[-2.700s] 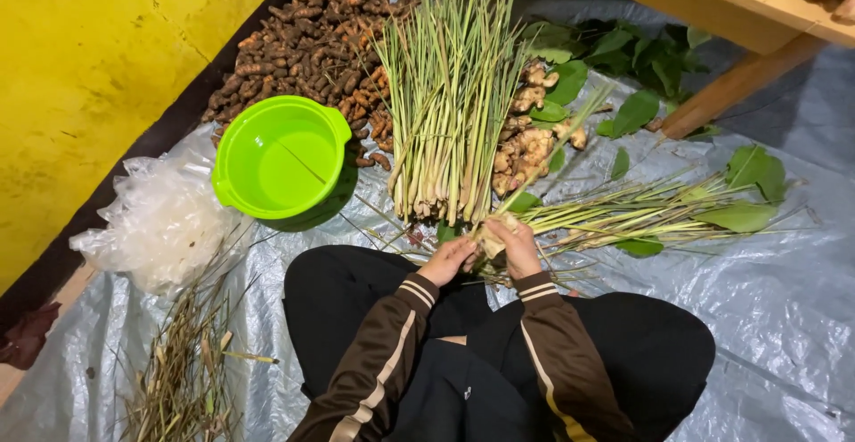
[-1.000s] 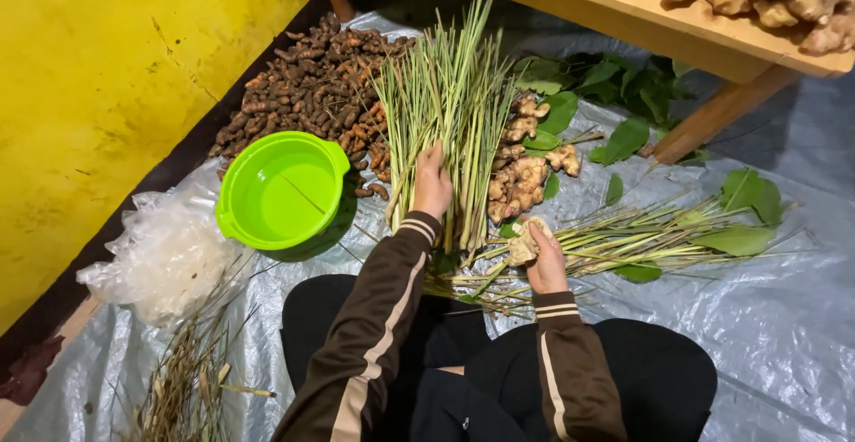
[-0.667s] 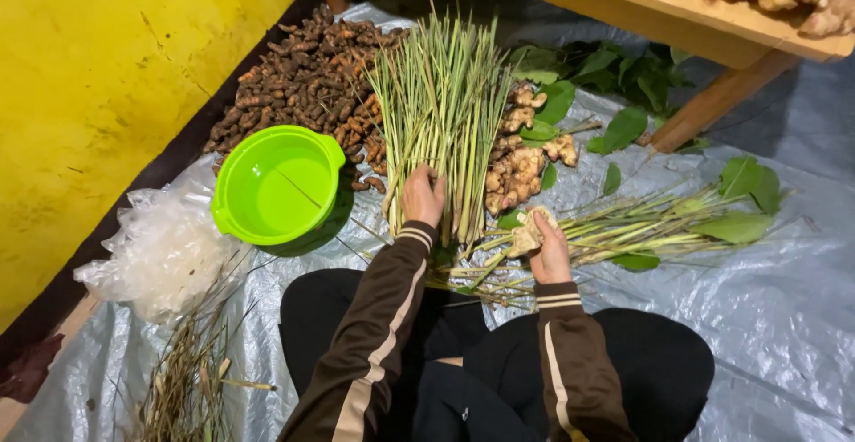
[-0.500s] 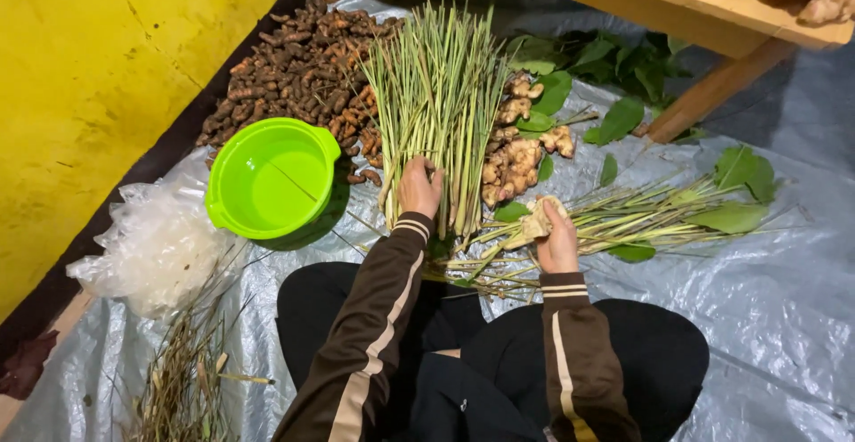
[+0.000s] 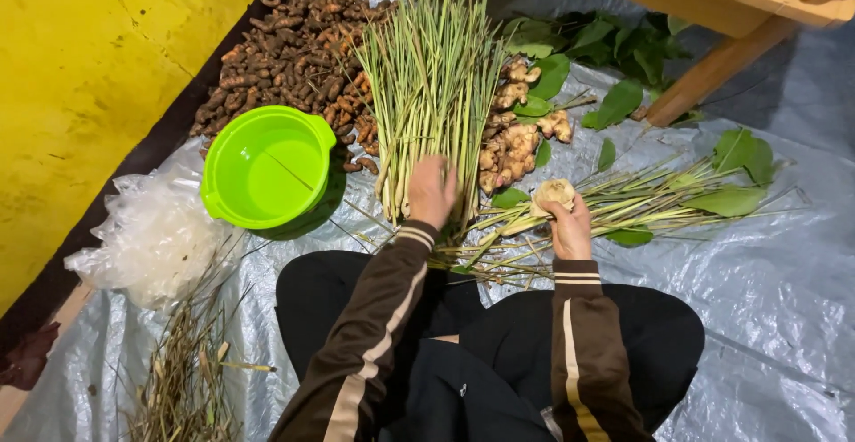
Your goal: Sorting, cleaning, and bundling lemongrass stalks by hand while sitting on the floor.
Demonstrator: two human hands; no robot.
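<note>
My left hand [image 5: 432,191] rests on the root ends of a big bundle of green lemongrass stalks [image 5: 432,77], its fingers curled around a few stalks. My right hand [image 5: 567,224] holds a pale knob of ginger [image 5: 554,194] together with a smaller bunch of lemongrass and broad green leaves [image 5: 663,197] that lies to the right. A pile of pale ginger roots [image 5: 515,135] sits just right of the big bundle. I sit cross-legged in dark clothes with brown striped sleeves.
A green plastic basin [image 5: 265,168] stands left of the stalks. Behind it lies a heap of dark brown turmeric roots [image 5: 289,55]. Clear plastic bags [image 5: 151,237] and dry trimmings [image 5: 183,371] lie at the left. Silver tarp [image 5: 784,264] covers the floor; a wooden table leg [image 5: 712,72] at right.
My left hand left the bunch in front of me and reached up to the base of the big lemongrass bundle. My right hand stayed on the ginger and small bunch.
</note>
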